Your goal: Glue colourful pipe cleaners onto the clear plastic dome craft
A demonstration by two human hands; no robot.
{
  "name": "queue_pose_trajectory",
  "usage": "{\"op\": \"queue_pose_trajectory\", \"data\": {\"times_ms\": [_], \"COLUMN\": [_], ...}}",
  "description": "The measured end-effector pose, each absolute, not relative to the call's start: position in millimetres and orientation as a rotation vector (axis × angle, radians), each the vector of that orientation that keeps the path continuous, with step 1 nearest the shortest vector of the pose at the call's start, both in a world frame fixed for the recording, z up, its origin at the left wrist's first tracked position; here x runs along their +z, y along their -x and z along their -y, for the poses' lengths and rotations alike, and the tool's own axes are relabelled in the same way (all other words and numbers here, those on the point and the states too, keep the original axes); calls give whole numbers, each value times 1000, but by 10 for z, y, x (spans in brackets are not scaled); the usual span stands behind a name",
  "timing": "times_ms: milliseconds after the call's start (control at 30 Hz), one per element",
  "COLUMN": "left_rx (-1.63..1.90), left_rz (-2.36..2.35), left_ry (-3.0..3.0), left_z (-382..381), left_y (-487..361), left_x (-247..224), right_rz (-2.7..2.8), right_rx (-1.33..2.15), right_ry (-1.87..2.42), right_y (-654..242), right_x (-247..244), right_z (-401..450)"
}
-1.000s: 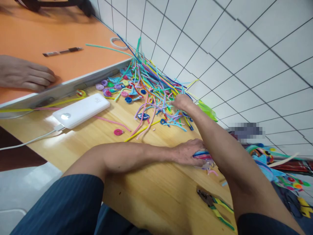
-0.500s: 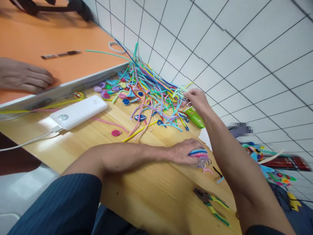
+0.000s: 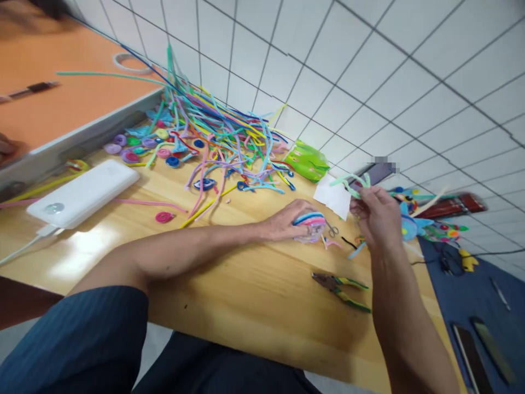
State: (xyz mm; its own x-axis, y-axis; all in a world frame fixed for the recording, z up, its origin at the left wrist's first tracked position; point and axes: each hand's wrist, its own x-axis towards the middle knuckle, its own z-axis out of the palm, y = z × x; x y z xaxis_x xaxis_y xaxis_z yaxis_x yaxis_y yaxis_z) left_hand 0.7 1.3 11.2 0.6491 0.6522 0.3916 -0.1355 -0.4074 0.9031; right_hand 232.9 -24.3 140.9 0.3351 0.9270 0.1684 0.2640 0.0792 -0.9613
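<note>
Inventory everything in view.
Desk: one, orange, left
Table: one, wooden, centre
Fuzzy strands: many, multicoloured, back
Coils: several, mixed colours, left
Power bank: one, white, left
Tape: one, white, left
Pen: one, dark, left
Packet: one, green, back
Paper: one, white, right
Pliers: one, green handles, right
Crafts: several, multicoloured, right
Bundle: one, striped, centre
Held strands: count unclear, green, right
Another's hand: one, left edge
Left hand: one, on bundle
Right hand: one, right

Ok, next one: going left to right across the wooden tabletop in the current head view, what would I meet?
White power bank → pink coil → blue eye-shaped coil → left hand holding a striped bundle → right hand pinching a pale green strip.
</note>
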Motion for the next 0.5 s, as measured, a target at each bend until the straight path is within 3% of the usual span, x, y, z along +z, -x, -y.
{"op": "queue_pose_trajectory", "data": {"times_ms": [233, 500], "left_rx": [912, 850], "left_rz": [-483, -577], "left_ry": [-1770, -1694], "left_z": [80, 142], "left_y": [47, 92], "left_x": [211, 283], "right_rz": [946, 918], "right_rx": [577, 543], "right_ry": [1446, 1469], "right_y": [-2393, -2428], "right_x": [629, 351], "right_z": [934, 953]}}
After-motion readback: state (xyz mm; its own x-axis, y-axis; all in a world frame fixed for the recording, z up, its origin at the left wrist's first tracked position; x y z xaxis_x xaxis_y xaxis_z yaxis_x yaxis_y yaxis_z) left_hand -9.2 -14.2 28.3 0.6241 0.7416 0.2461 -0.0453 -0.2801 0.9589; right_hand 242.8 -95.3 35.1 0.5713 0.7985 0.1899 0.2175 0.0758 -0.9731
